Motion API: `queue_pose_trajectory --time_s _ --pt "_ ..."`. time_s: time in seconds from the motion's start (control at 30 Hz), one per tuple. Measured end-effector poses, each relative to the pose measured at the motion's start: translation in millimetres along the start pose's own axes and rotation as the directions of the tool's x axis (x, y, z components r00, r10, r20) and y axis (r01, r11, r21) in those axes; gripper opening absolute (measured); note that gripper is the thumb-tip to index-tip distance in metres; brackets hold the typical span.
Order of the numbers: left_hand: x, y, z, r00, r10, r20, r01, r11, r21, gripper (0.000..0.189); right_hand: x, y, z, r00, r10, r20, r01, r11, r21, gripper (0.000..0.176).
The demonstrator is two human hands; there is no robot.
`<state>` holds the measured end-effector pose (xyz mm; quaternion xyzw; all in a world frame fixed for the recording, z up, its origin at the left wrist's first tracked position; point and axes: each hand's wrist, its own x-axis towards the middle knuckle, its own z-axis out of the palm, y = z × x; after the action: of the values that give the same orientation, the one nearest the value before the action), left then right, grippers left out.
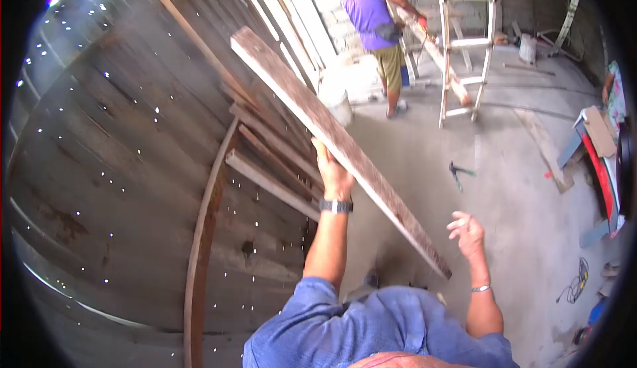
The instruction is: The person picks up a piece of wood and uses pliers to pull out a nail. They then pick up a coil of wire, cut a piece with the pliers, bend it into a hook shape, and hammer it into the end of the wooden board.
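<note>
A long wooden beam (345, 149) slants from the upper left down to the right in front of my body. My left hand (332, 169), with a dark watch on its wrist, grips the beam near its middle; part of the fingers is hidden behind the wood. To the right of the beam's lower end, my right hand (468, 234) is raised with its fingers partly bent and apart. Nothing is in it, and it does not touch the beam. A bracelet circles the right wrist.
Beams (272, 185) lean by the metal sheet wall (119, 202) on the left. A person (371, 19) in purple works beyond, near a ladder (468, 43). Green-handled pliers (459, 174) lie on the floor. A red-edged table (597, 169) and a coiled cable (576, 285) are at right.
</note>
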<state>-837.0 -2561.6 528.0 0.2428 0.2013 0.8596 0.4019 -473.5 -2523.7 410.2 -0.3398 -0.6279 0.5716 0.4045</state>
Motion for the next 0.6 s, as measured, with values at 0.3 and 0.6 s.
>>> queue_pose_trajectory --time_s 0.3,0.6 --pt "-14.8 -26.3 27.1 0.995 -0.049 -0.087 0.045 0.998 -0.044 0.056 30.6 -45.5 76.9 0.952 -0.255 0.171 0.298 0.901 -0.314 0.035" --pt "-19.8 -40.8 39.2 0.964 -0.075 -0.256 0.09 0.995 0.048 0.06 32.6 -54.1 78.4 0.96 -0.013 0.279 0.171 0.817 -0.551 0.039"
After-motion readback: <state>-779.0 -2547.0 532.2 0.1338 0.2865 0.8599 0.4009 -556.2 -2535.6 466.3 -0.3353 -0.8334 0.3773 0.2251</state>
